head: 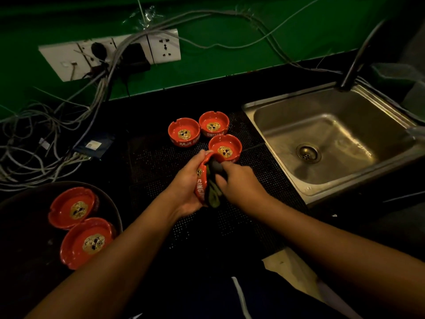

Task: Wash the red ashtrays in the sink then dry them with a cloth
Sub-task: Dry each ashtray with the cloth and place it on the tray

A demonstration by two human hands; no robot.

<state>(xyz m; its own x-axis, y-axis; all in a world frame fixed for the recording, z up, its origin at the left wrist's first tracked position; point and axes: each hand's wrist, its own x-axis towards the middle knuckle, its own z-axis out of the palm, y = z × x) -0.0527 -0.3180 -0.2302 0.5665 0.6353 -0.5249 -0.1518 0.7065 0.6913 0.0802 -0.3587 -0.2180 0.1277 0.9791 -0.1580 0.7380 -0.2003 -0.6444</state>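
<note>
Held ashtray (200, 180) is at frame centre, tipped on edge over the perforated mat (156, 162), open side facing right. Your left hand (184, 189) grips it from behind, fingers curled round the outer wall and thumb up at the top rim. Your right hand (241, 183) is bunched tight on the cloth (213, 195), pinching it and pushing it into the bowl.

Handling, my read: glazed and rigid, likely ceramic or glass, so it has some weight and chips if it drops. It'll be slick if wet. Hold it by wall and rim, as you do now. The cloth is soft, limp and dark, and a tail hangs below the ashtray.

Around you:
- The nearest ashtray (225, 148) stands upright just above the held one, close to your left fingertips, so it's easy to knock.
- Two other ashtrays (184, 132) stand side by side just beyond it.
- The sink (253, 107) is at frame right, with its tap (358, 56) at upper right.
- At lower left, a pair of ashtrays (73, 207) lies on a dark round tray (27, 226). Can't tell if they are wet or dry.
- At upper left is the socket panel (108, 54). Its cables (34, 146) sprawl over the counter left of the mat, so keep drips off them.
</note>
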